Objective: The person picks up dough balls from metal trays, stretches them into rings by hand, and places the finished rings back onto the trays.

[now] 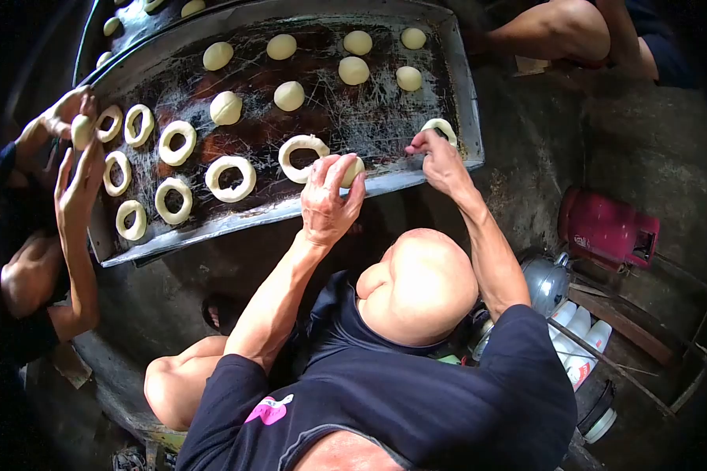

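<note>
My left hand (327,202) is closed around a pale dough ball (354,172) above the near rim of the metal tray (279,211). Just beyond those fingers lies a dough ring (287,166) on the tray, partly covered by the hand. At the tray's near right corner, my right hand (443,163) has its fingers partly stretched to the left, with nothing visible in them. A small dough ring (446,125) lies right behind it, partly hidden by the hand.
Several dough rings (231,179) lie on the tray's left, and several dough balls (225,108) at its far side. Another person's hands (75,169) hold a dough ball (81,132) at the left. A second tray (137,27) stands behind. A red gas cylinder (605,228) lies right.
</note>
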### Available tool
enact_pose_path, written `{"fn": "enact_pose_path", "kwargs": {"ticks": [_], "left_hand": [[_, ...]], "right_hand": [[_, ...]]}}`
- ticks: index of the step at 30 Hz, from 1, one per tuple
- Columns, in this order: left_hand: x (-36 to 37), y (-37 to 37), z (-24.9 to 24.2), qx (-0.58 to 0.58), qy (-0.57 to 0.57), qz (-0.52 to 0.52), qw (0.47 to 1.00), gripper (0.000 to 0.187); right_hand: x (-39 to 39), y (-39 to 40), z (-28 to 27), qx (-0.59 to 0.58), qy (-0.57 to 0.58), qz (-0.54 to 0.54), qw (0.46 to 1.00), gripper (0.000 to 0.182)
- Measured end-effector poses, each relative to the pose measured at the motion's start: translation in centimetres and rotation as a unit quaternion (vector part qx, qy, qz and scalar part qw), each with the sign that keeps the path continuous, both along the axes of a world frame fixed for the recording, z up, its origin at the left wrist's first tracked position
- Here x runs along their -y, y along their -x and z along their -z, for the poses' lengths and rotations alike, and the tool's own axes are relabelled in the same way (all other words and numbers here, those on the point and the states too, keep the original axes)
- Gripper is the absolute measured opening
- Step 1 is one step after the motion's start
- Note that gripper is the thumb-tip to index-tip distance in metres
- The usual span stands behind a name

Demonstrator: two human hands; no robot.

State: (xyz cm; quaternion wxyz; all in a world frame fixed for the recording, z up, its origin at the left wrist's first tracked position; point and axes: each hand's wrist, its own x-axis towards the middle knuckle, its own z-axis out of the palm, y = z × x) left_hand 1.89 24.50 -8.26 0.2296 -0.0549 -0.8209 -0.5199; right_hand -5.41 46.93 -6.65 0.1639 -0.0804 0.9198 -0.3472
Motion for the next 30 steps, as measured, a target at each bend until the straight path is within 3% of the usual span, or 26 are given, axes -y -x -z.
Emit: {"fn": "enact_pose_path", "kwargs": {"ticks": [2,4,9,11,13,14,16,17,18,19,20,23,25,27,29,30], "left_hand": [[0.0,-0.1,-0.1,0.004,0.0,0.004,1.0,0.037],[0.0,0.0,0.0,0.0,0.005,0.008,1.0,0.037],[-0.1,0.1,0.0,0.005,0.007,0.004,1.0,0.038],[-0.3,-0.2,0.1,0.002,0.009,0.011,1.0,0.041],[-0.7,0.1,-0.5,0.114,-0.178,-0.035,0.977,0.05],[0.0,0.5,-0.8,0.161,-0.168,-0.042,0.972,0.055],[1.1,2.0,-0.2,0.207,-0.286,-0.025,0.935,0.049],[1.5,3.0,-1.4,0.222,-0.398,-0.009,0.89,0.042],[2.4,3.8,-1.4,0.261,-0.466,0.013,0.846,0.037],[3.4,4.4,-1.7,0.27,-0.502,0.041,0.821,0.036],[3.9,4.7,-2.3,0.255,-0.504,0.052,0.823,0.037],[4.8,5.4,-5.5,0.188,-0.554,0.114,0.803,0.047],[4.7,5.5,-7.9,0.165,-0.506,0.094,0.841,0.048],[5.1,5.5,-8.7,0.139,-0.481,0.094,0.86,0.045],[5.9,5.7,-8.4,0.144,-0.478,0.082,0.863,0.043],[6.0,5.6,-8.5,0.146,-0.471,0.074,0.867,0.044]], "right_hand": [[-0.4,-0.1,1.0,-0.013,0.01,0.024,1.0,0.027],[0.0,-0.3,1.4,-0.115,-0.105,-0.031,0.987,0.028],[1.8,-0.8,-1.0,-0.112,-0.151,-0.037,0.982,0.029],[1.7,-0.7,-1.7,0.093,-0.048,0.046,0.993,0.037],[0.9,-0.4,-2.0,0.065,0.134,0.122,0.981,0.047],[0.1,-0.6,-2.6,0.093,0.216,0.184,0.954,0.047],[-2.3,-2.1,-3.5,0.13,0.364,0.267,0.883,0.047],[-3.3,-2.8,-4.2,0.122,0.362,0.281,0.88,0.047],[-4.2,-3.9,-4.8,0.119,0.431,0.304,0.841,0.046],[-5.2,-5.3,-5.2,0.114,0.5,0.327,0.794,0.045],[-6.7,-6.8,-5.2,0.097,0.511,0.337,0.785,0.043],[-12.5,-12.4,-2.5,0.053,0.417,0.457,0.784,0.032],[-16.5,-16.8,1.5,0.114,0.253,0.536,0.797,0.038],[-17.5,-19.5,4.7,0.219,0.035,0.543,0.81,0.044],[-18.6,-22.3,9.8,0.162,-0.123,0.482,0.852,0.053],[-18.8,-23.0,11.7,0.185,-0.179,0.457,0.851,0.058]]}}
